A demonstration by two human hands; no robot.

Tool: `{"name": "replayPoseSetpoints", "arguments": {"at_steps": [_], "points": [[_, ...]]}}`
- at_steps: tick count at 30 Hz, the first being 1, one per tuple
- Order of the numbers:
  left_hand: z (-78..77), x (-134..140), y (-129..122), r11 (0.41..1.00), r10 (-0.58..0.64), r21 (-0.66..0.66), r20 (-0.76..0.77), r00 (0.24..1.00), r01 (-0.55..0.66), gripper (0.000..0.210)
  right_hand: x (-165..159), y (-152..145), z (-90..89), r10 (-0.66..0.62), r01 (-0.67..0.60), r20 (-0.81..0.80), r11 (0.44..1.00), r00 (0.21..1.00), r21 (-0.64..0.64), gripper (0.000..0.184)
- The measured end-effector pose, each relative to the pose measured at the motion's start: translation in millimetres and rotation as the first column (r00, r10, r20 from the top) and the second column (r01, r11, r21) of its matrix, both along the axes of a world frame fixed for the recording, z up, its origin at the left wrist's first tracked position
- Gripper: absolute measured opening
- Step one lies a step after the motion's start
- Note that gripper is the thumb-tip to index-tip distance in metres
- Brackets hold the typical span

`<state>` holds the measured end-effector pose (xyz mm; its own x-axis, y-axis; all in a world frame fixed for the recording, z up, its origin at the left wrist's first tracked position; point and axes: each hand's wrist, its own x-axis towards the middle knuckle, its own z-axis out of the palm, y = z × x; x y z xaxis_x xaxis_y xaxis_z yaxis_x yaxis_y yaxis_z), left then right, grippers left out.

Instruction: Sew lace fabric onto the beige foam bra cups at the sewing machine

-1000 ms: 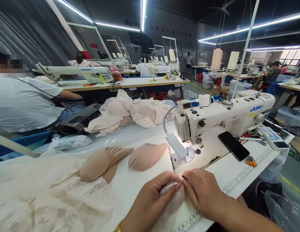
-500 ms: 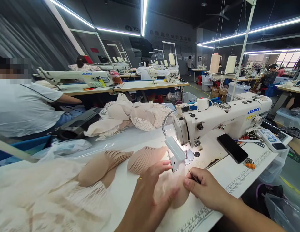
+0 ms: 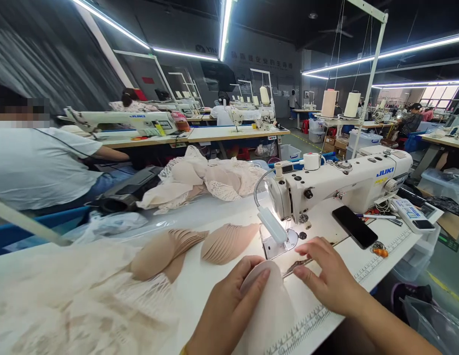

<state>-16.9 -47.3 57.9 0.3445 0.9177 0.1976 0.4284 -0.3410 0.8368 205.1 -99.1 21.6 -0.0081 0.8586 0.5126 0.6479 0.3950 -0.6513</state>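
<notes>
The left hand [image 3: 233,301] pinches a pale pad [image 3: 272,291], long axis running toward the tabletop's [image 3: 192,291] near edge; the right hand [image 3: 327,278] — fingers parted — is right of it, by a dark tool [image 3: 298,265].

I saw a sewing workshop: one sewing machine [image 3: 344,183] just past the right hand [image 3: 327,280], more machines [image 3: 120,121] and workers [image 3: 40,167] farther off.

The single bra cup [image 3: 271,288] and the stacked bra cups [image 3: 225,242] look matt and smooth, the lace cloth [image 3: 148,298] toward the left edge of the smooth tabletop [image 3: 195,288] rough and openwork, the sewing machine [image 3: 336,182] glossy, its needle plate [image 3: 291,238] shiny metal, the smartphone [image 3: 355,226] glassy.
</notes>
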Motion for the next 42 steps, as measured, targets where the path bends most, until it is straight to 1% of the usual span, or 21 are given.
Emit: {"name": "replayPoseSetpoints", "arguments": {"at_steps": [2, 3, 5, 7, 10, 13, 17, 19, 22, 25, 28, 29, 30, 31, 33, 34, 35, 37, 38, 40, 42], "points": [[-2.4, 2.6, -1.5, 1.000, -0.008, -0.010, 0.026, 1.000, 0.008, 0.029, -15.8, 1.3, 6.4, 0.079, -0.079, 0.000, 0.996, 0.997, -0.032, 0.021], [-5.0, 3.0, -1.0, 1.000, -0.022, -0.004, 0.039, 0.999, 0.023, 0.028, -23.4, 3.3, 7.1, 0.084, -0.084, 0.026, 0.996, 0.996, -0.021, 0.019], [-11.2, 2.5, 1.5, 0.999, -0.051, -0.001, 0.057, 0.997, 0.051, 0.029, -35.4, 8.7, 3.5, 0.035, -0.041, 0.098, 0.997, 0.995, 0.062, 0.026], [-16.4, 1.7, 3.5, 0.998, -0.056, -0.036, 0.062, 0.996, 0.058, 0.033, -42.0, 13.3, -3.5, -0.050, 0.028, 0.130, 0.987, 0.990, 0.161, 0.033], [-20.0, 2.5, 1.6, 0.991, -0.071, -0.113, 0.065, 0.995, 0.078, 0.041, -45.6, 15.3, -11.6, -0.130, 0.113, 0.071, 0.973, 0.989, 0.204, 0.035], [-16.8, 5.1, -5.0, 0.988, -0.061, -0.137, 0.074, 0.995, 0.071, 0.039, -45.4, 13.7, -13.7, -0.156, 0.165, -0.073, 0.974, 0.985, 0.158, 0.038], [-5.6, 6.7, -10.9, 0.991, 0.017, -0.131, 0.107, 0.994, -0.003, 0.035, -36.6, 13.4, -13.1, -0.212, 0.215, -0.299, 0.976, 0.930, -0.025, 0.042], [-1.7, 6.2, -10.7, 0.990, 0.025, -0.138, 0.129, 0.991, -0.007, 0.036, -30.2, 13.1, -12.6, -0.201, 0.182, -0.364, 0.980, 0.909, -0.087, 0.044], [-3.7, 4.9, -6.9, 0.987, 0.010, -0.159, 0.141, 0.990, 0.013, 0.038, -25.8, 10.5, -9.7, -0.113, 0.086, -0.427, 0.993, 0.897, -0.083, 0.047], [-15.8, 2.9, 0.8, 0.985, -0.042, -0.159, 0.122, 0.992, 0.061, 0.043, -31.2, 6.1, -3.1, -0.022, 0.008, -0.495, 1.000, 0.868, -0.030, 0.050], [-30.4, 0.2, 8.8, 0.980, -0.106, -0.156, 0.098, 0.990, 0.120, 0.048, -37.8, 2.9, 2.0, 0.093, -0.172, -0.561, 0.981, 0.823, -0.090, 0.047], [-33.6, -0.5, 10.4, 0.979, -0.120, -0.157, 0.092, 0.989, 0.133, 0.048, -37.2, 2.9, 2.0, 0.128, -0.225, -0.537, 0.967, 0.834, -0.119, 0.045], [-35.3, -1.1, 11.0, 0.978, -0.125, -0.154, 0.084, 0.989, 0.137, 0.048, -34.2, 3.6, 0.9, 0.156, -0.245, -0.470, 0.960, 0.869, -0.134, 0.043], [-35.2, -1.4, 10.6, 0.980, -0.124, -0.147, 0.076, 0.989, 0.134, 0.048, -28.4, 4.9, -1.1, 0.164, -0.223, -0.356, 0.966, 0.920, -0.131, 0.042], [-30.3, -1.2, 7.1, 0.987, -0.092, -0.122, 0.073, 0.993, 0.101, 0.047, -9.9, 8.1, -6.1, 0.103, -0.110, -0.092, 0.991, 0.990, -0.073, 0.040], [-25.9, -0.7, 4.4, 0.992, -0.057, -0.111, 0.083, 0.995, 0.066, 0.046, 1.4, 9.1, -7.9, 0.046, -0.046, 0.002, 0.998, 0.999, -0.044, 0.040], [-20.9, 0.0, 1.4, 0.994, -0.018, -0.110, 0.101, 0.995, 0.029, 0.045, 12.4, 9.1, -8.8, 0.003, -0.002, 0.040, 1.000, 0.999, -0.031, 0.040], [-11.0, 2.1, -4.2, 0.989, 0.044, -0.148, 0.146, 0.988, -0.022, 0.043, 28.8, 5.5, -6.2, -0.046, 0.047, 0.045, 0.999, 0.998, -0.023, 0.038], [-7.2, 3.4, -6.4, 0.983, 0.058, -0.181, 0.165, 0.985, -0.027, 0.043, 32.4, 2.4, -2.9, -0.043, 0.043, 0.021, 0.999, 0.999, -0.020, 0.034], [-2.9, 5.8, -8.8, 0.969, 0.048, -0.247, 0.197, 0.979, 0.003, 0.042, 28.8, -4.5, 5.7, 0.007, -0.009, -0.048, 1.000, 0.999, -0.029, 0.022], [-3.1, 7.5, -8.1, 0.957, 0.008, -0.285, 0.218, 0.976, 0.056, 0.042, 14.3, -8.4, 13.7, 0.084, -0.095, -0.137, 0.992, 0.987, -0.080, 0.026]]}}
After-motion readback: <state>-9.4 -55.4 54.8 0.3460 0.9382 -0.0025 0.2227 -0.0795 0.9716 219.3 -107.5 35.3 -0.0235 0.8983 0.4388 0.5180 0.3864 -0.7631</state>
